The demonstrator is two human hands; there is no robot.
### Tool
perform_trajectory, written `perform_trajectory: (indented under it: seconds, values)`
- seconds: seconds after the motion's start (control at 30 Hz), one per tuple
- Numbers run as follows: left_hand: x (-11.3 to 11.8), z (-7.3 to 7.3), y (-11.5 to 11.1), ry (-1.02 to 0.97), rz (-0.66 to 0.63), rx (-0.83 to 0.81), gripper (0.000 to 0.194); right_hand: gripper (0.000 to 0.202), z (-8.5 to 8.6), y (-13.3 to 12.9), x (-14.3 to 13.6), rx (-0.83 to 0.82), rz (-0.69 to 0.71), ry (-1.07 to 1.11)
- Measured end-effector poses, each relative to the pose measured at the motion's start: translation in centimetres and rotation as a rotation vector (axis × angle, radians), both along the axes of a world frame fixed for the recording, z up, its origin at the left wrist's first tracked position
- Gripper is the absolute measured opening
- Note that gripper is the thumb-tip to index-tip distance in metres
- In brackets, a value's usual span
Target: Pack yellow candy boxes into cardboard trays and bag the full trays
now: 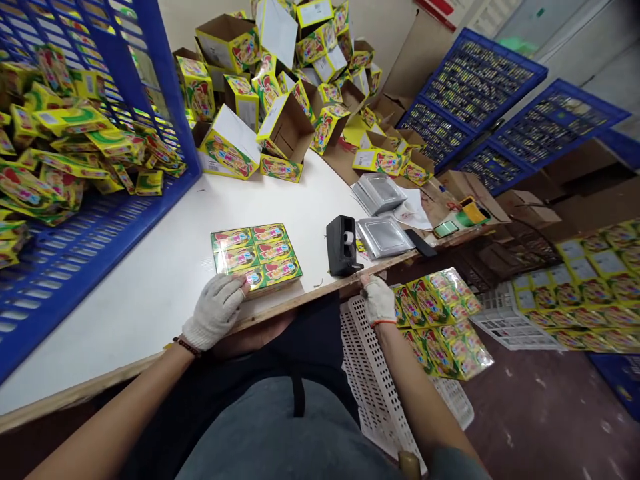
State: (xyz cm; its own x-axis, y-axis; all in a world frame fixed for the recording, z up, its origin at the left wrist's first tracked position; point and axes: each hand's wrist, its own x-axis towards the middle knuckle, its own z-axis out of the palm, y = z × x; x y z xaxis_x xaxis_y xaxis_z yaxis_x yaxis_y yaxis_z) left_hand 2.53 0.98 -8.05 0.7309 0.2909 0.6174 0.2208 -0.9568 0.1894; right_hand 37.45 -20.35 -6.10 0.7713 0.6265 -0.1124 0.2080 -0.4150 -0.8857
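At the near edge of the white tabletop with a wooden rim (pixel 165 230): two hands in pale knitted gloves, well apart.
Left hand (pixel 214 312): back upward, fingers (pixel 233 288) close together and slightly bent, their tips touching the near left corner of the block; the thumb's position cannot be told.
Right hand (pixel 379 300): orange-trimmed cuff, fingers drawn into a narrow curl at the wooden rim, tips just beside the tape dispenser; whether they hold anything cannot be told.
Block: flat, glossy rectangular set of yellow-and-green printed boxes (pixel 257 257), six faces showing in two columns, lying on the tabletop near its front edge, between the hands but nearer the left.
Tape dispenser: upright black desktop dispenser with a pale roll (pixel 341 245), right of the block and apart from it.
Trays: stacked silvery, shiny sheets (pixel 384 237), beyond and right of the dispenser.
Crate: large blue slotted plastic crate (pixel 167 87), at left, holding loose printed cartons (pixel 70 143).
Back of tabletop: heap of open yellow cardboard boxes (pixel 287 127).
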Motion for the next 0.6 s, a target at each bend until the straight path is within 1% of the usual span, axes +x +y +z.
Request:
perform_trajectory:
  seconds: [0.07,0.13,0.23,0.3,0.37,0.43,0.5,0.6]
  values:
    - [0.1,0.5,0.0,-0.001,-0.003,0.015,0.037,0.046,-0.9,0.4,-1.1,0.085,-0.117,0.051]
    - [0.3,1.2,-0.1,-0.001,-0.003,0.047,0.033,0.046,-1.7,1.0,-1.5,0.128,-0.181,0.086]
    - [0.6,1.9,-0.3,-0.002,0.009,0.086,0.029,0.044,-2.5,1.3,-1.6,0.155,-0.22,0.145]
    - [0.6,2.0,-0.6,-0.003,0.027,0.074,0.029,0.043,-2.6,0.8,-2.0,0.149,-0.205,0.183]
    - [0.6,2.0,-1.0,0.004,0.042,0.047,0.027,0.04,-2.5,0.3,-3.1,0.13,-0.148,0.224]
    - [0.5,1.9,-1.5,0.02,0.062,0.017,0.024,0.038,-2.1,0.4,-5.0,0.119,-0.056,0.27]
    - [0.4,1.9,-2.0,0.051,0.081,-0.012,0.023,0.037,-1.4,1.3,-7.5,0.133,0.076,0.369]
    - [0.3,2.1,-2.4,0.098,0.081,-0.048,0.027,0.037,-0.3,3.7,-11.5,0.171,0.296,0.601]
